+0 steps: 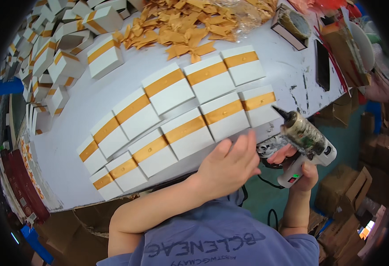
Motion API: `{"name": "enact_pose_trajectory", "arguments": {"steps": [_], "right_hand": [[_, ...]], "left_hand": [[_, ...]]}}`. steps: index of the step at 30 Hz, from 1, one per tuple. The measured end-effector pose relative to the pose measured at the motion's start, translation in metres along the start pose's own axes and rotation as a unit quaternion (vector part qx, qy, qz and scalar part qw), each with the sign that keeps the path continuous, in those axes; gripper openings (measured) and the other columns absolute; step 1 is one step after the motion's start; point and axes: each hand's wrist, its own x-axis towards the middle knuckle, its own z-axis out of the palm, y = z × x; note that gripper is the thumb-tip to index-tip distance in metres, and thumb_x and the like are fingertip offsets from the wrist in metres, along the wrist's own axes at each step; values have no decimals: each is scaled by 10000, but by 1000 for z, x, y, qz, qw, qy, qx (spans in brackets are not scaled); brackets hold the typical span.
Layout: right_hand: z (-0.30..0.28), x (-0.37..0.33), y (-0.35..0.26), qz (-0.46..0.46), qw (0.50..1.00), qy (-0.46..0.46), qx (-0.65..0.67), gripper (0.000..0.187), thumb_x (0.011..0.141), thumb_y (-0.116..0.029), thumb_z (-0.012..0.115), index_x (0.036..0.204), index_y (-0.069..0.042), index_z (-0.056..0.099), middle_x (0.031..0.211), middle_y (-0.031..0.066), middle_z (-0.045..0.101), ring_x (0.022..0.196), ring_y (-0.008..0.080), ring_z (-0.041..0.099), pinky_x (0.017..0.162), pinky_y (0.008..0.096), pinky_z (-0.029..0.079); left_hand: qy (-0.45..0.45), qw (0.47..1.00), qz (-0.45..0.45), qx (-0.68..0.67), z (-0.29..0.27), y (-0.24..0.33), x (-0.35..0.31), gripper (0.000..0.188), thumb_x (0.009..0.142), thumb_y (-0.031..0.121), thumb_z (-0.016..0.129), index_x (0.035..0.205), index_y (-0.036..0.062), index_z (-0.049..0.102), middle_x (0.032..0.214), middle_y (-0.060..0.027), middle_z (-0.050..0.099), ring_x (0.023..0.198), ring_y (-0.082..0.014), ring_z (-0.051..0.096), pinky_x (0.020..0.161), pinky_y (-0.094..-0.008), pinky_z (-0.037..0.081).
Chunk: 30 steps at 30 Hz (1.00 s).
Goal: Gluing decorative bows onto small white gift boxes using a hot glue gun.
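My right hand [304, 175] is wrapped round the white grip of a hot glue gun [307, 135], whose dirty barrel has a dark nozzle pointing up and left toward the table. My left hand [232, 162] hovers at the table's near edge, its fingers stretched out and holding nothing that I can see. Just beyond it lie two curved rows of white boxes with gold ribbon bands, among them a near-row box [234, 128] and a far-row box [170, 99]. Small round spots show on the bands of several boxes.
Gold ribbon bows [181, 31] are heaped at the table's far side. More banded white boxes [66, 66] pile up at the far left. A tape roll [298, 24] and a dark phone [322, 66] lie at the right. Cardboard boxes [336, 186] stand on the floor.
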Motion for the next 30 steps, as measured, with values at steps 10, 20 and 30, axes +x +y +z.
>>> {"name": "enact_pose_trajectory", "arguments": {"steps": [10,20,30], "right_hand": [[49,22,18,25,922,-170,-346,146,689,-53,651,781,-20,543,673,71,516,581,193,518,546,288,420],[49,16,-13,142,986,-78,-47,594,621,-166,738,1130,35,508,1001,142,621,885,234,621,686,364,521],[-84,217,-120,-119,858,283,-413,456,784,-383,616,1041,-8,588,900,29,604,768,119,547,682,271,438]], "left_hand": [[-11,988,-151,12,-35,-20,-81,309,709,369,639,757,81,539,1210,-124,545,959,-195,461,804,-329,255],[-7,991,-133,-22,-33,-25,-87,311,705,352,658,795,77,545,1184,-116,548,964,-222,453,798,-343,262],[118,984,-111,-69,-44,-33,-97,184,767,283,627,802,110,575,1074,-49,600,947,-192,459,777,-307,282]]}}
